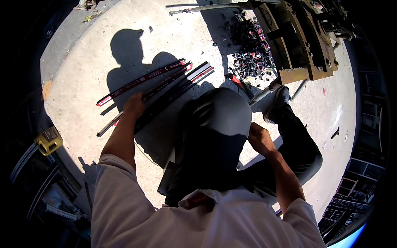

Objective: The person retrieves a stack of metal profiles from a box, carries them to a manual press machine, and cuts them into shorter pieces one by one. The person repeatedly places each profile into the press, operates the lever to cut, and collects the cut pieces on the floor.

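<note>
My left hand (pixel 134 106) is closed around a long, thin dark strip (pixel 110 124), whose lower end sticks out toward the lower left. Beside it on the concrete lie more long profiles (pixel 182 90), black with red and silver faces. A red and black strip (pixel 140 82) with white markings rests just beyond, lying slantwise. My right hand (pixel 261 139) is beside my bent knee with its fingers curled in. The knee partly covers those fingertips, and I cannot make out what they hold.
A rusty metal machine frame (pixel 304 39) stands at the far right on tubular legs. Under it spreads a heap of small black and red scraps (pixel 252 62). A yellow container (pixel 49 141) is at the left. Dark framed stock (pixel 351 186) lines the right side.
</note>
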Demonstrator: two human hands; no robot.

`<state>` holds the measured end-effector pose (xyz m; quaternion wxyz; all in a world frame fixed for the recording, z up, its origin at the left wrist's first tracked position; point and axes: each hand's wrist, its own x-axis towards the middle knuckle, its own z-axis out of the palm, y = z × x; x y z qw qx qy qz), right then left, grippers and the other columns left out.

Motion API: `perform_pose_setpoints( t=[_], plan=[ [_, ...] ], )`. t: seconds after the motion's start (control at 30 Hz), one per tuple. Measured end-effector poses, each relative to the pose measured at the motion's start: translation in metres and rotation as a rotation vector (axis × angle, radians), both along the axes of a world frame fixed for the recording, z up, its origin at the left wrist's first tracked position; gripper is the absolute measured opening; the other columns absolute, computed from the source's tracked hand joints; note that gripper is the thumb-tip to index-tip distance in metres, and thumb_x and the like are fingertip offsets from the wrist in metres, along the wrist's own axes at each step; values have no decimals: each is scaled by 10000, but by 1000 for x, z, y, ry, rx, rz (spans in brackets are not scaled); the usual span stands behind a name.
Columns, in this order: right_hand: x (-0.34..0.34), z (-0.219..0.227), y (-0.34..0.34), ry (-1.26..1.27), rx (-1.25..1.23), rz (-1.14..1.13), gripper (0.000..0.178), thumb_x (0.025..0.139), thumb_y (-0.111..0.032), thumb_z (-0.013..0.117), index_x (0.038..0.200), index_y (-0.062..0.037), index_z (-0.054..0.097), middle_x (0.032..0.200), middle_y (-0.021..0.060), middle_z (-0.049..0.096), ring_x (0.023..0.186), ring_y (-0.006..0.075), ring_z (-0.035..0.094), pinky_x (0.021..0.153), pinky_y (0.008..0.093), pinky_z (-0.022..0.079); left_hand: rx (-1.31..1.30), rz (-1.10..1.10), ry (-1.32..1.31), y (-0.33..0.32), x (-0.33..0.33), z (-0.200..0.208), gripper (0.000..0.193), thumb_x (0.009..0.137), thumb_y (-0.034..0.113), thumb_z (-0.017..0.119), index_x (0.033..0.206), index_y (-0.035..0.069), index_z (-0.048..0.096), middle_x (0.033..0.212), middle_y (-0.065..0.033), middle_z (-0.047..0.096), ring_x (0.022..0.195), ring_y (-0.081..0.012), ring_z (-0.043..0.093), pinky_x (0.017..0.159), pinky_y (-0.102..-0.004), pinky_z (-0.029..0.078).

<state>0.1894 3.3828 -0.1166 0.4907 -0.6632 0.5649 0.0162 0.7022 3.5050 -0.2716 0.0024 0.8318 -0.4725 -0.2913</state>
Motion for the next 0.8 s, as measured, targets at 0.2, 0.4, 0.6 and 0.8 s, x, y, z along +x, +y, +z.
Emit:
perform_pose_setpoints(
  t=[0.2,0.4,0.6,0.8],
  plan=[
    [14,14,-5,108,40,31,286,1034,-198,628,1226,-1,703,997,142,765,917,194,731,848,335,573,16,-13,-39,-15,3,-22,282,993,222,589,1233,85,647,1220,-207,677,1208,-424,623,990,-539,513],
    [23,17,-10,98,19,86,266,1034,-189,635,1203,3,706,1009,141,769,924,194,738,844,338,576,-276,-57,-208,-36,-28,-35,256,947,188,631,1163,52,645,1179,-185,652,1128,-417,631,964,-529,529],
    [24,13,-13,98,-66,176,272,1012,-186,657,1196,9,702,1027,181,764,941,260,761,841,354,582,-304,-144,5,-31,-95,-64,247,906,173,665,1114,47,620,1140,-187,630,1125,-384,625,957,-498,541],
    [13,3,-11,74,-70,160,291,998,-198,658,1205,3,699,1047,202,762,950,297,766,847,379,588,-223,-161,-143,-37,-111,-67,255,894,151,655,1125,50,615,1179,-165,617,1166,-379,614,950,-485,557]
  ],
)
